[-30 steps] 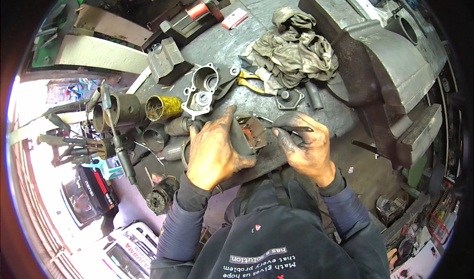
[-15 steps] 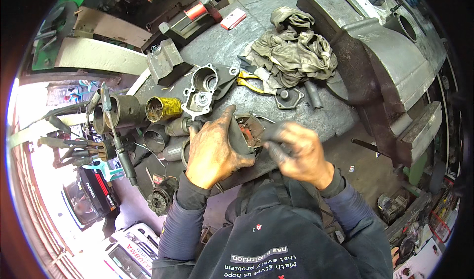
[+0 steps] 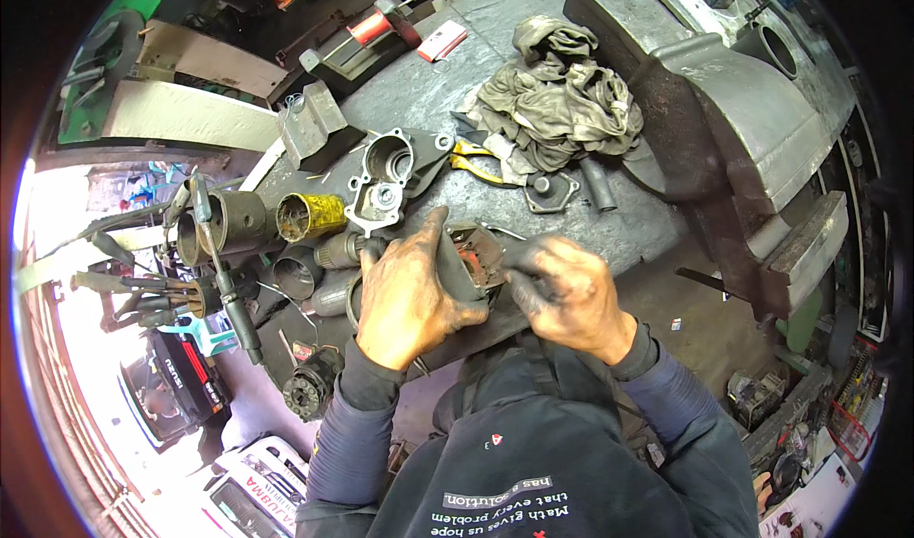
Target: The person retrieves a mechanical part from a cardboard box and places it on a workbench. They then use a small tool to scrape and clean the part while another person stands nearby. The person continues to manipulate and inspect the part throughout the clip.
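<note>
My left hand (image 3: 409,295) grips a dark metal housing (image 3: 449,267) with a square end and reddish parts (image 3: 473,248) inside. Against that end, my right hand (image 3: 566,300) is pinched closed, slightly blurred; whatever sits between its fingertips cannot be made out. Just beyond lie a cast housing with bores (image 3: 376,209), yellow-handled pliers (image 3: 476,162), a small square flange (image 3: 552,195) and a short dark tube (image 3: 598,188). Left of my left hand rest a ribbed cylindrical part (image 3: 338,252) and a dark ring sleeve (image 3: 293,276).
Crumpled rags (image 3: 562,109) lie on the metal bench (image 3: 647,238); a large metal casing (image 3: 743,129) stands at right. A red clamp fixture (image 3: 371,29), a block (image 3: 319,129), a yellow cylinder (image 3: 309,216), large sleeves (image 3: 238,224) and a round part (image 3: 309,390) surround the work.
My right hand has shifted a little left toward the housing's end, and the thin dark strip seen in it earlier is now indistinct. My left hand holds its place; the view moved slightly.
</note>
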{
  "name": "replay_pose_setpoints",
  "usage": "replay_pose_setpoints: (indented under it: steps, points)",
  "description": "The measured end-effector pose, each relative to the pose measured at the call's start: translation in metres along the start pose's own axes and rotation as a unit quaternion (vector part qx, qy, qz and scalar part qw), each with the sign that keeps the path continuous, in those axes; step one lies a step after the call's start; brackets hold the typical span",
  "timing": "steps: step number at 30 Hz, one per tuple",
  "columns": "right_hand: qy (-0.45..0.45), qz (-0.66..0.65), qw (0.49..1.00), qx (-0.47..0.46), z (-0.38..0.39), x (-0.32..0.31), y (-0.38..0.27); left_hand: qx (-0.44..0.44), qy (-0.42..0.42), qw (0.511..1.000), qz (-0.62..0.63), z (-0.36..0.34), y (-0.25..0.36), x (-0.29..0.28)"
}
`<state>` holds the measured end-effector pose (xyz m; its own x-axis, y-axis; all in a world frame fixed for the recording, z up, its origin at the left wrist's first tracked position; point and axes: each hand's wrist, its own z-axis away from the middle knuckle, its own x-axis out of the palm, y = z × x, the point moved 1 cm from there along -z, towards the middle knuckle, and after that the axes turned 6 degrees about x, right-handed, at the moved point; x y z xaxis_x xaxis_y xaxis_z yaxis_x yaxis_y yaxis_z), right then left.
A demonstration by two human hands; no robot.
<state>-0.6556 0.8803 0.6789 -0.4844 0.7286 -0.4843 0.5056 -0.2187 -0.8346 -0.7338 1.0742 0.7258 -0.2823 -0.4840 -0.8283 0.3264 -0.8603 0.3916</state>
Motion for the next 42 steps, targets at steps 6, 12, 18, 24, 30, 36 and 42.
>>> replay_pose_setpoints:
  steps: [6, 12, 18, 24, 30, 36, 42]
  points:
    - [0.013, 0.006, 1.000, 0.001, 0.009, 0.005, -0.003, 0.010, 0.045, 0.998, -0.039, 0.009, 0.016, 0.006]
    - [0.022, -0.013, 0.999, -0.037, 0.013, 0.005, -0.004, 0.008, 0.058, 0.996, -0.060, 0.012, 0.015, 0.011]
    - [0.042, -0.016, 0.999, -0.010, 0.013, 0.008, -0.005, 0.010, 0.078, 0.994, -0.075, 0.011, 0.016, 0.011]
    - [0.076, -0.032, 0.996, 0.045, 0.013, 0.011, -0.002, 0.015, 0.074, 0.995, -0.065, 0.013, 0.019, 0.008]
    - [0.094, -0.023, 0.995, 0.040, 0.013, 0.009, -0.001, 0.017, 0.080, 0.995, -0.063, 0.014, 0.017, 0.010]
    - [0.086, -0.006, 0.996, 0.035, 0.015, 0.013, -0.003, 0.019, 0.077, 0.995, -0.058, 0.012, 0.015, 0.010]
    - [0.115, 0.000, 0.990, 0.088, 0.016, 0.015, 0.000, 0.021, 0.081, 0.995, -0.057, 0.013, 0.014, 0.011]
